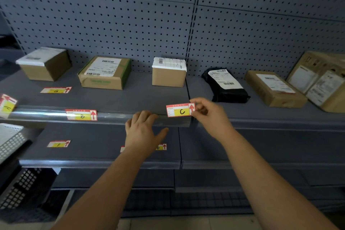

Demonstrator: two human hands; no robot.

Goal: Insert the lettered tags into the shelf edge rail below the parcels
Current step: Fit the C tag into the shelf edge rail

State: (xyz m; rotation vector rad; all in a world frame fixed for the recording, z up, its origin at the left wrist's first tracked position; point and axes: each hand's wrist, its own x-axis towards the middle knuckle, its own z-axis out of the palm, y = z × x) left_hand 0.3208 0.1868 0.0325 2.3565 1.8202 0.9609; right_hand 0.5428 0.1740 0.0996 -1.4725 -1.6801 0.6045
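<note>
My right hand (207, 115) pinches the right end of a red and yellow tag marked C (180, 110), held just above the clear shelf edge rail (115, 116), below the small cardboard parcel (169, 73). My left hand (143, 130) grips the rail's top edge with curled fingers, just left of the tag. A tag marked B (81, 115) sits in the rail below the green-striped parcel (104, 73). A tag marked A (7, 106) is at the rail's far left. Loose tags G (56, 90), F (58, 144) and D (161, 147) lie on shelf surfaces.
More parcels stand on the upper shelf: a box at the left (44, 63), a black bag (225, 86) and two brown boxes at the right (274, 89). A perforated grey back panel (130, 15) rises behind. A mesh basket (13, 142) sits at the lower left.
</note>
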